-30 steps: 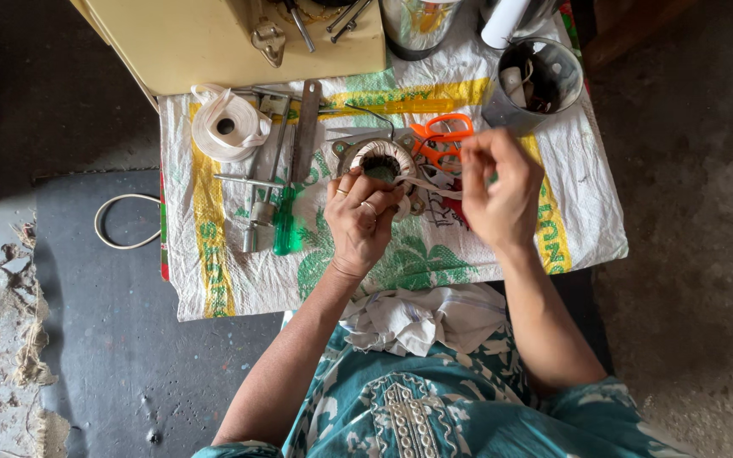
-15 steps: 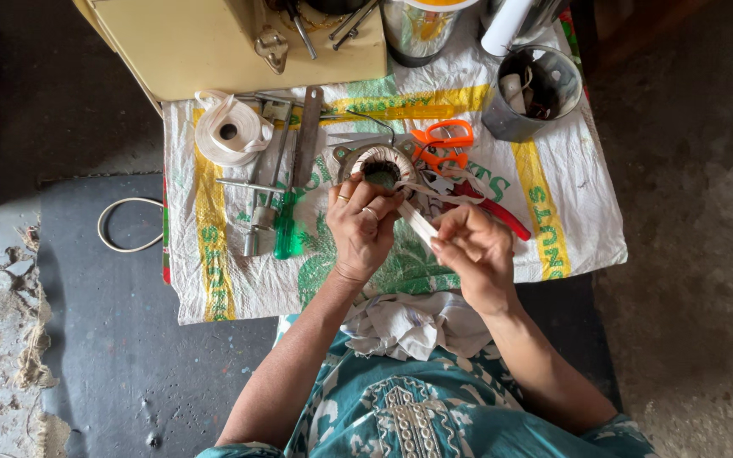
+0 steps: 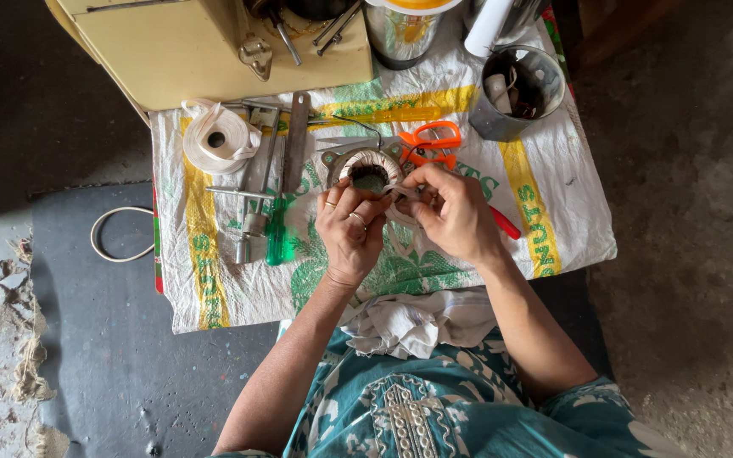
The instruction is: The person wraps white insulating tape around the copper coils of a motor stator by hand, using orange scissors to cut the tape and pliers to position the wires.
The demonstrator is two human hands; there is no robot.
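Back from the orange scissors (image 3: 431, 142), the right hand (image 3: 456, 212) now pinches a pale strip at the wound motor stator (image 3: 370, 170). Left hand (image 3: 349, 231) steadies the stator; best kept firm while the strip seats just ahead of the pinch.

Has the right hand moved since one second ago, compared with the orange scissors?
Yes. The right hand was up beside the orange scissors; it has come down toward the person and now meets the left hand at the round wound part.
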